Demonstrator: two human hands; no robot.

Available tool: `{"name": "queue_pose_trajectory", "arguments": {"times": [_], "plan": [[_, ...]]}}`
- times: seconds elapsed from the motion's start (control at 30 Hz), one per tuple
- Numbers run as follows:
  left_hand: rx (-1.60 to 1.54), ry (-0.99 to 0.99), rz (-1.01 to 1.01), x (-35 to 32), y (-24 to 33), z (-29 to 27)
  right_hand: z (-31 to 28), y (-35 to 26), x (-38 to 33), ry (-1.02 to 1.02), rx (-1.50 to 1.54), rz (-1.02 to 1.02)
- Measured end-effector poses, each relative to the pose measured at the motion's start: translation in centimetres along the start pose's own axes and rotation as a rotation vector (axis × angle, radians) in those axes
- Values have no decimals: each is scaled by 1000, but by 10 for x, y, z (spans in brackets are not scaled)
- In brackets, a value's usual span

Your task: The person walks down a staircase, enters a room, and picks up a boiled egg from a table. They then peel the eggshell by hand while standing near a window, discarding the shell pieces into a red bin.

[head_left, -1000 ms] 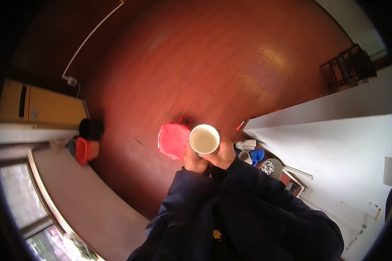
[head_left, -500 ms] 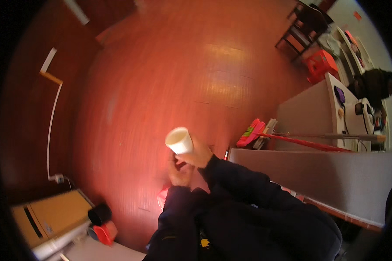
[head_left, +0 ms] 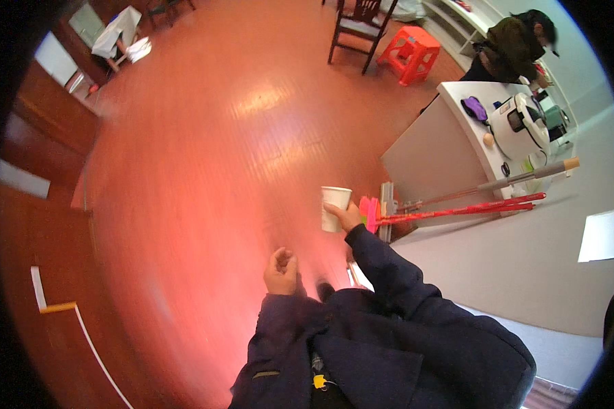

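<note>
A white paper cup [head_left: 335,198] stands upright in my right hand [head_left: 349,215], whose fingers wrap round its side. What the cup holds inside cannot be made out. Lower and to the left, apart from the cup, is my left hand [head_left: 280,274] with its fingers curled in. Nothing shows between those fingers. Both my forearms are in dark sleeves, and the red-brown floor lies below the hands.
Just right of the cup are a pink broom [head_left: 370,213] and long poles leaning by a grey partition [head_left: 512,259]. A rice cooker [head_left: 518,126] sits on the white counter [head_left: 450,102]; a person [head_left: 512,48] stands beyond. Farther off are a red stool [head_left: 411,54] and dark chair [head_left: 361,31].
My hands have come apart. My right hand has carried the cup rightward, toward the broom. The view has swung right and up, bringing the person and more of the room in.
</note>
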State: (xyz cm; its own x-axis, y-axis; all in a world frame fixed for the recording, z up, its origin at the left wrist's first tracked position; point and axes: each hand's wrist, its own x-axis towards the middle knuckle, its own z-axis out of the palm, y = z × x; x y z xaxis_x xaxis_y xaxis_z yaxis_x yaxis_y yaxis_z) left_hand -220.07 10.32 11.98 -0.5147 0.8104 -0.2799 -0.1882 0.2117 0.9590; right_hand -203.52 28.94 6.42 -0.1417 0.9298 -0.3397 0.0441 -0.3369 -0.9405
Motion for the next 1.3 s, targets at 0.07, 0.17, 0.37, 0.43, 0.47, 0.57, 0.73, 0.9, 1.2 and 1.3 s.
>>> {"name": "queue_pose_trajectory", "arguments": {"times": [0.07, 0.17, 0.37, 0.43, 0.47, 0.57, 0.73, 0.9, 1.2, 1.3], "plan": [[58, -52, 42, 35, 16, 10, -1, -14, 26, 141, 2, -108], [123, -183, 52, 93, 41, 31, -13, -46, 57, 325, -57, -215], [124, -412, 154, 176, 78, 105, -81, -102, 121, 577, 6, -398], [173, -415, 194, 199, 83, 132, -111, -121, 150, 664, 14, -481], [176, -411, 240, 212, 85, 147, -130, -133, 167, 742, -27, -499], [184, -427, 247, 253, 89, 195, -193, -174, 224, 783, 26, -642], [272, -552, 274, 317, 114, 319, -306, -239, 316, 982, -18, -711], [168, -702, 314, 356, 142, 432, -385, -266, 368, 1232, -305, -520], [232, -947, 178, 406, 142, 511, -455, -275, 437, 1527, -409, -311], [267, -1009, 178, 428, 136, 524, -486, -280, 450, 1634, -492, -226]]}}
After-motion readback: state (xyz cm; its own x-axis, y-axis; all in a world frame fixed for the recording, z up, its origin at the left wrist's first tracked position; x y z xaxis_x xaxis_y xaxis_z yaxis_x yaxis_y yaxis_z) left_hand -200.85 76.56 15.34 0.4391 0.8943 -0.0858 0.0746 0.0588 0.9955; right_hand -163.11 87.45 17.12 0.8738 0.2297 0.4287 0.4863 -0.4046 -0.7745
